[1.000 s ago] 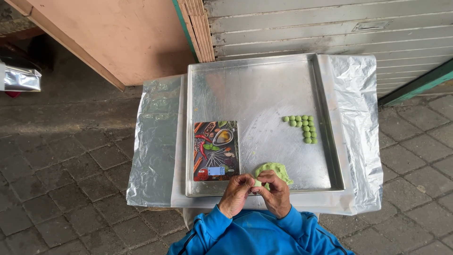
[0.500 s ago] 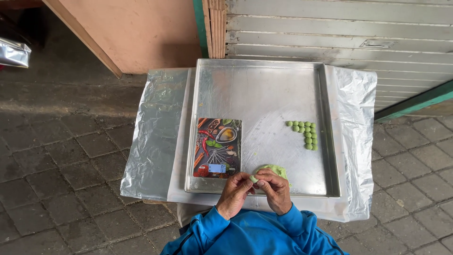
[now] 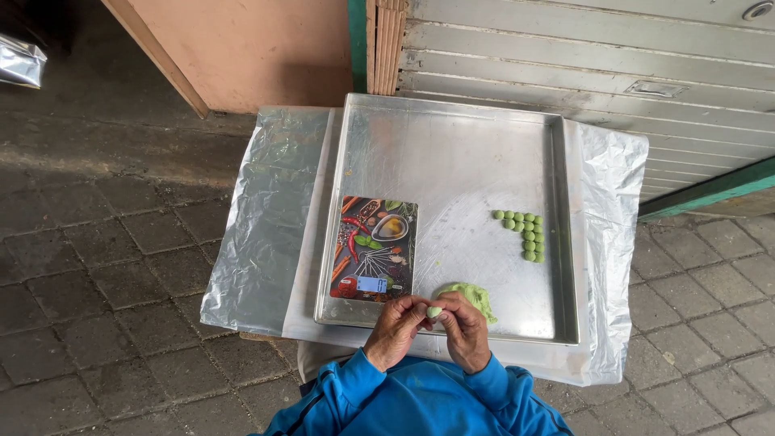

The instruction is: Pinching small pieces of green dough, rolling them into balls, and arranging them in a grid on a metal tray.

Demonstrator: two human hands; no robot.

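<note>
Head view: left hand [image 3: 393, 329] and right hand [image 3: 466, 327] pinch one small green dough piece [image 3: 434, 312] between fingertips, both grips grasping it, at tray's [image 3: 452, 129] 6 o'clock edge. Dough lump [image 3: 471, 295] sits close for pinching; finished balls [image 3: 523, 233] rowed at 3 o'clock; scale [image 3: 374, 247] at 9.

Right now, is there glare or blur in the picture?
Head view: soft daylight, no hard shadows; mild sheen on the tray and plastic sheet; the dough balls and both hands, left and right, look sharp.
</note>
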